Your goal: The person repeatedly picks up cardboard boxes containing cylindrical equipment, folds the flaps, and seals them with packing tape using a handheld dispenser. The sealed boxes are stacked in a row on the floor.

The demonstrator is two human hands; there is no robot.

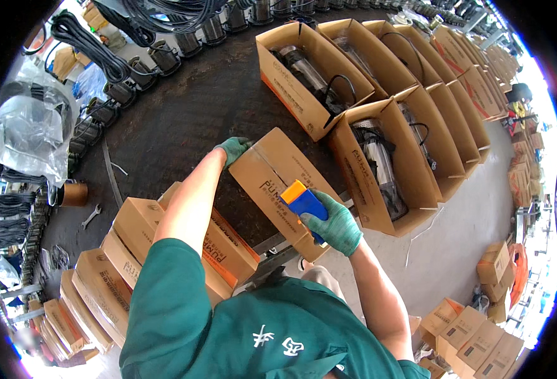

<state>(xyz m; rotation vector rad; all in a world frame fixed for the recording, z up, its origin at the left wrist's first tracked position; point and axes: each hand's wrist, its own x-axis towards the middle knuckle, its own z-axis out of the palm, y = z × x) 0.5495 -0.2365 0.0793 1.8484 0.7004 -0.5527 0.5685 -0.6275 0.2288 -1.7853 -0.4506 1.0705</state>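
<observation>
A closed cardboard box [278, 165] lies slantwise in front of me, its long top facing up. My left hand [234, 149], in a green glove, grips the far left end of this box, with its fingers partly hidden at the corner. My right hand [336, 226], gloved too, is wrapped around a blue-and-yellow hand tool [306, 201]. The tool is over the right part of the box top, its yellow end pointing left. Its exact kind is not clear, and the glove covers part of it.
Open cardboard boxes [379, 165] holding metal cylindrical pumps [382, 167] stand to the right and far right. Closed boxes [105, 284] are lined up at the left. On the dark table [183, 120] lies a wrench [91, 216]. Coiled black cables [89, 47] rest along the far edge.
</observation>
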